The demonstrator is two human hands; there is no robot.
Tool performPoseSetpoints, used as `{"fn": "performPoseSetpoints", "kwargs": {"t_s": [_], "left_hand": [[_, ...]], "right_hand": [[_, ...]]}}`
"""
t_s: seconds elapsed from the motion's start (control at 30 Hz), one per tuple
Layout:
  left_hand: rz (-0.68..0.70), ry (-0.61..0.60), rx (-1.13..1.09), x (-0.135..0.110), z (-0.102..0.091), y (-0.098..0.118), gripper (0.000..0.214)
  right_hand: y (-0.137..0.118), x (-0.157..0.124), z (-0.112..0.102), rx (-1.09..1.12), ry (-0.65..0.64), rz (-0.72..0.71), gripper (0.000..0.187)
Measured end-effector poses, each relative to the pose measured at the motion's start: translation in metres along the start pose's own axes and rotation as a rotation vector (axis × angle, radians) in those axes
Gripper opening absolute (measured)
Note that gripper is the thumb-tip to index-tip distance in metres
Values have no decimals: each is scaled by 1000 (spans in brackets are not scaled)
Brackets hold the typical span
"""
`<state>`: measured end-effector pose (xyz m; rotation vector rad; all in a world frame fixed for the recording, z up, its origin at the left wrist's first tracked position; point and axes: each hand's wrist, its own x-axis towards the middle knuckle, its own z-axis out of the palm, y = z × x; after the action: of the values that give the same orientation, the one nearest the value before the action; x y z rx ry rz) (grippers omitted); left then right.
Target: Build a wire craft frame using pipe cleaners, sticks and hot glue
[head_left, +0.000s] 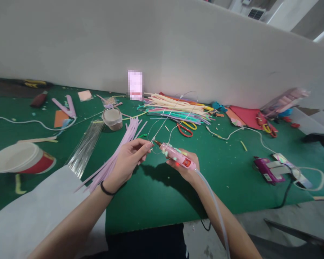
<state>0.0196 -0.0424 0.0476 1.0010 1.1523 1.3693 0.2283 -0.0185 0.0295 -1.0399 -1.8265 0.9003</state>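
Note:
My left hand (131,156) pinches a thin, pale wire frame (164,118) between thumb and fingertips; its loops rise over the table in front of me. Wrapped around a pink hot glue gun (178,156) is my right hand (190,171), with a small red light glowing by the fingers. The gun's brown tip points left and is close to the pinched wire joint; whether they touch I cannot tell. A white cable runs from its back end along my right forearm. Beside my left hand lies a bundle of lilac pipe cleaners (116,158).
Behind my hands lies a pile of coloured pipe cleaners (178,108) with scissors (185,130). To the left are clear strips (86,147), a small cup (112,119) and a paper bucket (40,160). A magenta device (268,171) with cables sits right, near a red sheet (245,115).

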Motion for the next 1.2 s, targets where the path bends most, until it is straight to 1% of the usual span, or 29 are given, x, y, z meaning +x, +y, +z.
{"fn": "performPoseSetpoints", "kwargs": {"t_s": [0.17,0.37,0.57,0.73,0.83,1.03,1.2], "left_hand": [[9,-1,-5,1,-1,-1,25],[8,-10,2,1,-1,-2,24],[11,-11,-6,1,-2,-3,25],[12,-16,0,1,-2,-3,24],[17,-23,6,1,-2,-3,24],[15,-11,4,1,-2,-2,26],[14,-17,6,1,-2,-3,26]], "right_hand": [[-1,0,0,-5,2,-23,24],[-2,1,-1,-26,41,-30,23],[0,1,0,-47,11,-33,22],[1,0,0,-21,27,-60,21],[2,0,0,-21,33,-54,21],[-1,0,0,-36,1,-66,22],[-5,1,0,-30,23,-34,24]]}}
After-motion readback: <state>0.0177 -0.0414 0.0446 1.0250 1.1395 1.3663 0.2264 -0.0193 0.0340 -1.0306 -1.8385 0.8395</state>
